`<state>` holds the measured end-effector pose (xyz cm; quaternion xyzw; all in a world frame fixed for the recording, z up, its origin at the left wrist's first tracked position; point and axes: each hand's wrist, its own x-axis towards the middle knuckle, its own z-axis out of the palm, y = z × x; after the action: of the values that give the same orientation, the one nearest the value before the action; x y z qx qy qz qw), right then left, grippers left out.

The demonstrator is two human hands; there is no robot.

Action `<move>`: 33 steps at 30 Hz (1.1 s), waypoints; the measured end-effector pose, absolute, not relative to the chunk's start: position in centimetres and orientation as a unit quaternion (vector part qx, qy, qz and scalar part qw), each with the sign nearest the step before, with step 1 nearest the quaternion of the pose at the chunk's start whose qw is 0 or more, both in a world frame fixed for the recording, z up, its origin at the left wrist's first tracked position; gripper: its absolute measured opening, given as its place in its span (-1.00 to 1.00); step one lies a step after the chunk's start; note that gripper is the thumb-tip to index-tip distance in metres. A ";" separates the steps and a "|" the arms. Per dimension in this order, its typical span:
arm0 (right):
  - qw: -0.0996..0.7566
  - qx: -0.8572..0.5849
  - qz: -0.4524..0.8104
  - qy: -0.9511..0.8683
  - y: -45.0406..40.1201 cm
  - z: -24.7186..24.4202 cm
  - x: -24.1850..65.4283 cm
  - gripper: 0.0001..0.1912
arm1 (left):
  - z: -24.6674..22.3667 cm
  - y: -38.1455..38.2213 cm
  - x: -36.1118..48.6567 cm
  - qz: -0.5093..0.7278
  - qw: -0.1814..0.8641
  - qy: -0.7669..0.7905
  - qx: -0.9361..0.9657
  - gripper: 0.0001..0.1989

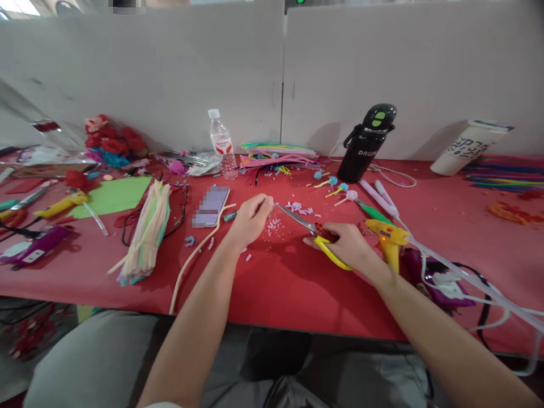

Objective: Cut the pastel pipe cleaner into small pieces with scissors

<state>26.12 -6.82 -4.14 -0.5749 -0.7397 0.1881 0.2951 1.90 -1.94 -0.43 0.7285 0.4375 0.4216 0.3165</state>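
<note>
My left hand (253, 218) is closed in a pinch above the red table. What sits between its fingertips is too small to make out. My right hand (346, 245) grips a pair of scissors (300, 218) by yellow and red handles, the blades pointing left toward my left fingertips. Under and around the tips lie tiny pale clippings (274, 226) and short lilac pieces (293, 207). A long cream pipe cleaner (193, 253) stretches along the table left of my left hand, beside a phone (211, 206).
A bundle of pastel pipe cleaners (147, 238) lies left. Toward the back stand a water bottle (221, 144) and a black flask (366, 144). A yellow glue gun (389, 241) with cables is beside my right forearm. Small pompom-like flowers (332, 181) lie beyond the scissors.
</note>
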 end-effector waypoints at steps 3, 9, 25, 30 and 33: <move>0.290 -0.574 0.183 -0.744 -6.7 -4.4 26.3 -0.46 | -0.5 -1.9 1.9 0.419 0.319 0.437 0.729 -0.63; 0.302 -0.580 0.186 -0.733 -6.9 -3.9 26.0 -0.46 | -0.8 -1.7 1.9 0.424 0.325 0.427 0.729 -0.64; 0.296 -0.577 0.196 -0.736 -6.9 -3.9 26.0 -0.43 | -1.1 -1.6 1.8 0.430 0.337 0.413 0.728 -0.65; 0.297 -0.577 0.187 -0.738 -6.7 -4.3 26.2 -0.43 | -1.1 -1.6 1.8 0.432 0.330 0.413 0.731 -0.65; 0.297 -0.584 0.186 -0.732 -6.8 -4.2 26.2 -0.44 | -1.0 -1.6 1.8 0.434 0.329 0.410 0.731 -0.66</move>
<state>26.15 -6.76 -4.16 -0.5843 -0.7318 0.1863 0.2972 1.76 -1.61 -1.03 0.7314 0.4101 0.4341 0.3293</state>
